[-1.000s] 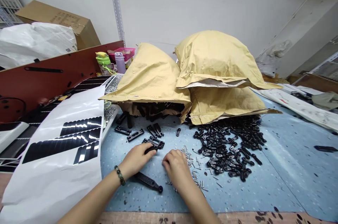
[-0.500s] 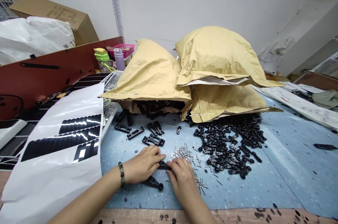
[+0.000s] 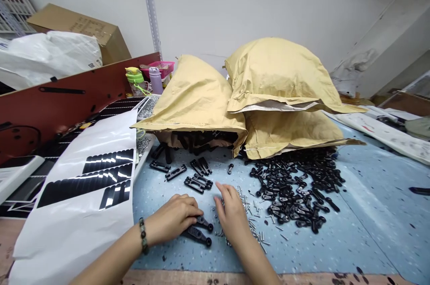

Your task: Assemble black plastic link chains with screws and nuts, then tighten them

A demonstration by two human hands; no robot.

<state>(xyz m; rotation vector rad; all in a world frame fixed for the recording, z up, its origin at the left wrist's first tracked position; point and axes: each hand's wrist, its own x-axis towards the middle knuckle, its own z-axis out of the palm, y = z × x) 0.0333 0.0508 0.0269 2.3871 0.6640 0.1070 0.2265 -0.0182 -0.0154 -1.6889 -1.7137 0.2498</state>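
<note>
My left hand, with a dark bead bracelet at the wrist, has its fingers curled over a black plastic arm with a round eyelet end. Just below that arm lies a similar black arm, partly under the hand. My right hand is apart from the arms and holds nothing, thumb and fingers spread. It hovers at the left side of the loose silver screws and covers some of them. Several black slotted frames lie beyond both hands.
A big heap of small black link pieces lies on the blue mat at right. Behind stand yellow paper sacks, one spilling black frames. White sheeting covers the left side, near two bottles and a cardboard box.
My right hand has let go of the black arm and moved slightly away, its fingers opening. My left hand has drawn the arm down and left, alongside the other one. The view has shifted slightly.
</note>
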